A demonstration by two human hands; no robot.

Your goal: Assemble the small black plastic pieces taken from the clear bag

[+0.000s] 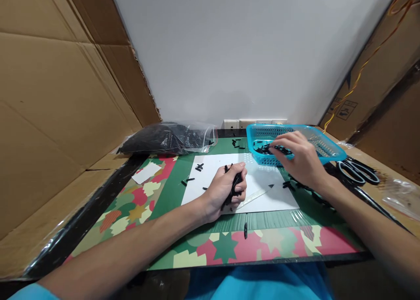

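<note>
My left hand (226,188) is closed around a bunch of small black pieces (233,188), thin and stick-like, above a white sheet of paper (210,160). Its fingers curl over the bunch, and some ends poke out at the top and bottom. Over the front of a blue plastic basket (333,153), my right hand (293,153) has thumb and fingertips drawn close together. Whatever sits between those fingertips is too small to make out. More black pieces (260,150) lie in the basket just beside them.
A clear zip bag (164,138) full of black material lies at the back left. Loose black pieces (199,166) are scattered on the paper and green mat (177,173). Scissors (357,171) lie right of the basket. Cardboard walls (59,94) flank the table; power sockets (256,123) line the back.
</note>
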